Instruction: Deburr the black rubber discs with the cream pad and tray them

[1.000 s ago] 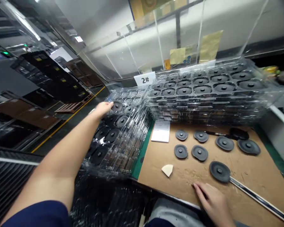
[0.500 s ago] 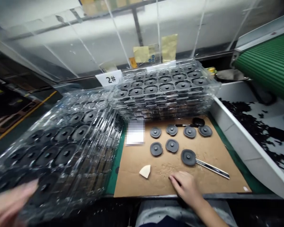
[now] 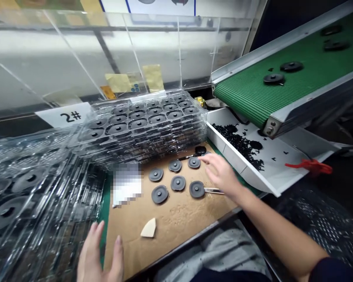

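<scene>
1. The left hand (image 3: 101,254) is wide open, thumb well away from the fingers, with nothing in it. It is near a stack of clear trays (image 3: 85,196).
2. The right hand (image 3: 220,172) has bent fingers, with the tips just beside some gray discs (image 3: 178,183). It is hard to see how far they are apart, or if they grip one.
3. Six gray discs show well on one brown board (image 3: 182,223) on the bench. A seventh peeks out behind the right fingers.
4. One flat strip (image 3: 213,190) sticks out by the disc nearest the board's right front.
5. One cream wedge (image 3: 149,228) and one white sheet (image 3: 126,182) lie on the board too.
6. Behind the board is a second stack of clear trays (image 3: 153,139). Its top front row has six discs.
7. One card (image 3: 66,114) says "2#".
8. One green belt (image 3: 253,94) carries four dark pieces (image 3: 291,66); the far two are blurry.
9. One white bin (image 3: 270,156) has black scraps (image 3: 244,147), too many to count.
</scene>
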Motion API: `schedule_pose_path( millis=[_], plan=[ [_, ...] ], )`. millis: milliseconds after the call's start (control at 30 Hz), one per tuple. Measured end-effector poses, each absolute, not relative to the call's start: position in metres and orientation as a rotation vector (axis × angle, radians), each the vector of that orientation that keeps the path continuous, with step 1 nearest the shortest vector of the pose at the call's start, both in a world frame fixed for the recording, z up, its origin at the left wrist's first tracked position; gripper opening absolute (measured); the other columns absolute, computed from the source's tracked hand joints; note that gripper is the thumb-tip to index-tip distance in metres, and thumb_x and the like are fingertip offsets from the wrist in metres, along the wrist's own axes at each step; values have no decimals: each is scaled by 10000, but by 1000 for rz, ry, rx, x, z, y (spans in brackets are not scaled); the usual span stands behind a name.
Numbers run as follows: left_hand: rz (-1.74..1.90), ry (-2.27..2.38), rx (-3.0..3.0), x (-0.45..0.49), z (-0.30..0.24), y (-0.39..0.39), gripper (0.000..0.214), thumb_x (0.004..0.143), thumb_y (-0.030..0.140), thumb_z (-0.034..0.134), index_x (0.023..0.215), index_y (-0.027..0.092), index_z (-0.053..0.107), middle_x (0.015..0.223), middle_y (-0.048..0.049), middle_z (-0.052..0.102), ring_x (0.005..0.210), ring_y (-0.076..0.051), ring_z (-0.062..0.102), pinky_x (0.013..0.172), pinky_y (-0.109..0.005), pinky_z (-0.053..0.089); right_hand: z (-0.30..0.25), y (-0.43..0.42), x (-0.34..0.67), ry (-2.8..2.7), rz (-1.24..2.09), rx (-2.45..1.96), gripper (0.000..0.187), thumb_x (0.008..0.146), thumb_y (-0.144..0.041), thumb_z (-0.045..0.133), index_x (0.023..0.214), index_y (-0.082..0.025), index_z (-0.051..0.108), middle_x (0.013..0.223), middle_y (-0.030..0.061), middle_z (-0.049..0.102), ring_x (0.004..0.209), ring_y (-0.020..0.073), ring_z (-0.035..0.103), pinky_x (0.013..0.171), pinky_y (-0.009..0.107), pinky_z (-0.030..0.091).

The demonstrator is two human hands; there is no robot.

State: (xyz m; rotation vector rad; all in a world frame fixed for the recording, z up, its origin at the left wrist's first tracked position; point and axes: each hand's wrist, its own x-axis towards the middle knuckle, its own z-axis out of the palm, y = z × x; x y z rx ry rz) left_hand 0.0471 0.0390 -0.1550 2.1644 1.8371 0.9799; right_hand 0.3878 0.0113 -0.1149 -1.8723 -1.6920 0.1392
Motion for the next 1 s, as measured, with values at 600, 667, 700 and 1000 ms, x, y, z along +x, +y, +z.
schedule_pose_path(
  millis=[600,667,700,1000],
  plan=[
    [714,1731,2508,35,-241,38,350,826,167,412,1130,194,584,1215,-105,612,1193,-275,511,991,-420,386,-159,63,427,-1612,60,-2322,461,890,-350,502,1304,-154,442,1323,116,479,1235,246,425,1039,442,349],
    [655,1780,2509,38,-238,38,363,832,162,406,1151,194,576,1236,-99,601,1193,-276,509,981,-421,388,-170,94,433,-1496,123,-2403,406,895,-373,515,1237,-156,488,1258,103,514,1135,235,509,950,462,424],
    [624,1802,2513,39,-237,37,369,835,158,404,1162,193,572,1248,-96,596,1191,-278,509,976,-424,389,-176,108,437,-1439,160,-2444,377,897,-369,519,1205,-153,508,1222,95,533,1083,223,541,909,451,454],
    [619,1824,2436,38,-236,33,404,824,120,425,1188,220,570,1277,-65,584,1209,-259,489,998,-413,355,-199,140,448,-1198,318,-2512,325,888,-340,542,1149,-146,543,1177,85,555,1044,211,558,888,437,469]
  ],
)
